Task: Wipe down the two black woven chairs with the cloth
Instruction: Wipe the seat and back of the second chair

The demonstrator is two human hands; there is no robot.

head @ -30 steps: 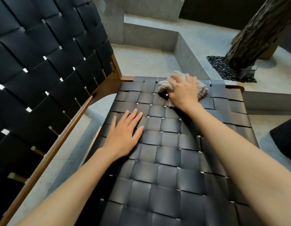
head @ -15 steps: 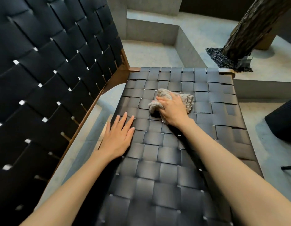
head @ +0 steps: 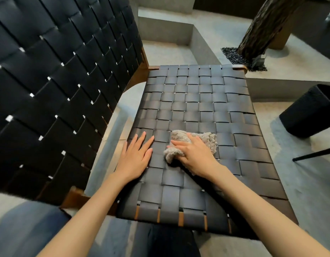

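A black woven chair fills the view, with its flat seat [head: 197, 101] in the middle and its tall backrest [head: 58, 80] on the left. A fluffy grey-beige cloth [head: 206, 140] lies bunched on the near middle of the seat. My right hand [head: 195, 158] lies on top of it and grips it, fingers pointing left, thumb hidden under the wad. Just left of the cloth, my left hand [head: 136, 156] rests flat on the seat with its fingers straight and spread. I cannot pick out a second woven chair for certain.
A black rounded piece of furniture [head: 308, 112] with a thin dark leg [head: 314, 154] stands to the right. A tree trunk [head: 267, 26] rises from black pebbles [head: 234, 56] at the back right. Concrete steps [head: 166, 30] and ledges surround the chair.
My right hand has dragged the cloth from the seat's far edge toward me, to the near middle. My left hand has stayed flat on the seat's left side.
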